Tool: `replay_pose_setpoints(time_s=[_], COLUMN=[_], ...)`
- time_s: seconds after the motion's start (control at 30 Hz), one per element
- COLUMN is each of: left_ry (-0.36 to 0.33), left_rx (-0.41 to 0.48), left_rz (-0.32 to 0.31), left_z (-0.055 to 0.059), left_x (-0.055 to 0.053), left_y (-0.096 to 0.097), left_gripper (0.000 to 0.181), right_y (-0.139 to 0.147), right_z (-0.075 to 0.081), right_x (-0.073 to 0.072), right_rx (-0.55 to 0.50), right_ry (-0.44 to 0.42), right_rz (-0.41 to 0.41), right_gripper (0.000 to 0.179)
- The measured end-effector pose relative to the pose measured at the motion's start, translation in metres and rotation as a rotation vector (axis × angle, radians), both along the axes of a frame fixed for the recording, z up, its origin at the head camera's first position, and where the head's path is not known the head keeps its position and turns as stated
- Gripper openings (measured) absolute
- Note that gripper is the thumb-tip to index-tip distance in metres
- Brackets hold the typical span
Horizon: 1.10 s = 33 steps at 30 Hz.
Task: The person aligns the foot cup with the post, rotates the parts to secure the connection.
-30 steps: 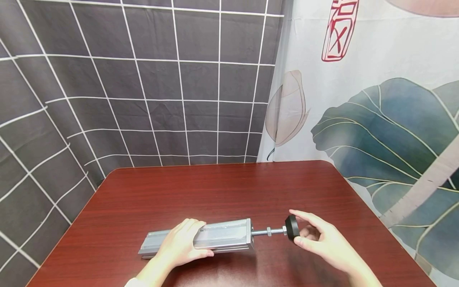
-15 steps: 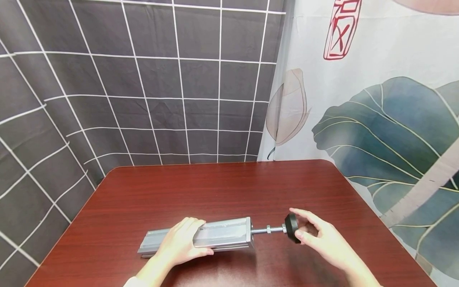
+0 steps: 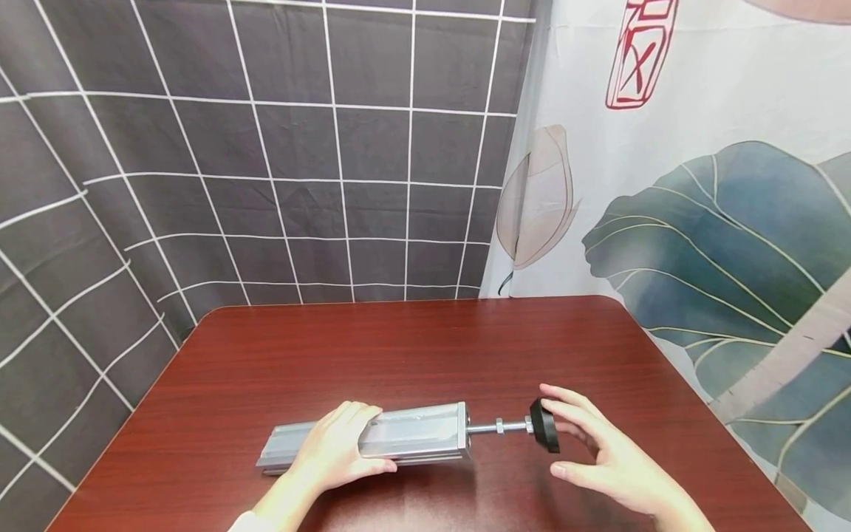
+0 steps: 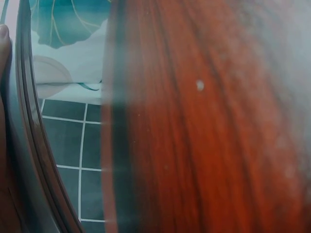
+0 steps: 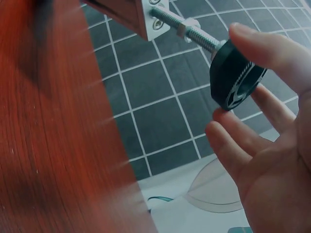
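Note:
An aluminium profile (image 3: 415, 430) lies lengthwise on the table. My left hand (image 3: 339, 448) grips it from above, thumb along the near side and fingers over the far side. From the profile's right end cap sticks a threaded rod (image 3: 485, 428) with hex nuts, ending in a black levelling foot (image 3: 545, 425). Around the foot my right hand (image 3: 612, 451) is spread, fingertips at its far edge and the thumb apart from its near side. In the right wrist view the foot (image 5: 226, 77) shows a hollow underside between thumb and fingers. The left wrist view shows only part of the left hand.
The dark red wooden table (image 3: 399, 355) has rounded back corners. Behind it hangs a grey curtain (image 3: 299, 148) with white grid lines. A white curtain (image 3: 572, 66) with leaf prints and a red seal hangs at the right.
My right thumb has come off the near side of the black foot, and the right hand has opened wider. The left hand keeps its hold, and the profile has stayed in place.

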<state>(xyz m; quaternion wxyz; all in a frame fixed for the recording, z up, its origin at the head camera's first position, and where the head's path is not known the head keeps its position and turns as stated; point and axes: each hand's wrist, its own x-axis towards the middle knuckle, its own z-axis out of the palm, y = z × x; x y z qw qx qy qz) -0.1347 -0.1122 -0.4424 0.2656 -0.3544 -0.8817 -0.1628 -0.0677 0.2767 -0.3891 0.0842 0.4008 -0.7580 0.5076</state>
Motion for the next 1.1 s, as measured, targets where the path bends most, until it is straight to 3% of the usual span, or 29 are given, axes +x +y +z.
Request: replay_pose_setpoints(time_s=[0.3, 0.63, 0.9, 1.1], left_ry=[-0.013, -0.015, -0.013, -0.02], left_rx=[-0.013, -0.014, -0.011, -0.013], left_rz=[0.002, 0.001, 0.001, 0.002], left_z=[0.0, 0.0, 0.0, 0.0], left_x=[-0.001, -0.001, -0.001, 0.0], left_y=[0.0, -0.001, -0.001, -0.001], left_gripper=[0.072, 0.072, 0.072, 0.072], right_y=[-0.004, -0.011, -0.015, -0.012], right_z=[0.007, 0.009, 0.009, 0.011], right_x=[0.004, 0.003, 0.0, 0.003], right_rx=[0.041, 0.102, 0.023, 0.076], right_ry=[-0.095, -0.107, -0.167, -0.201], right_rz=[-0.088, -0.345, -0.294, -0.321], right_gripper=[0.065, 0.059, 0.054, 0.064])
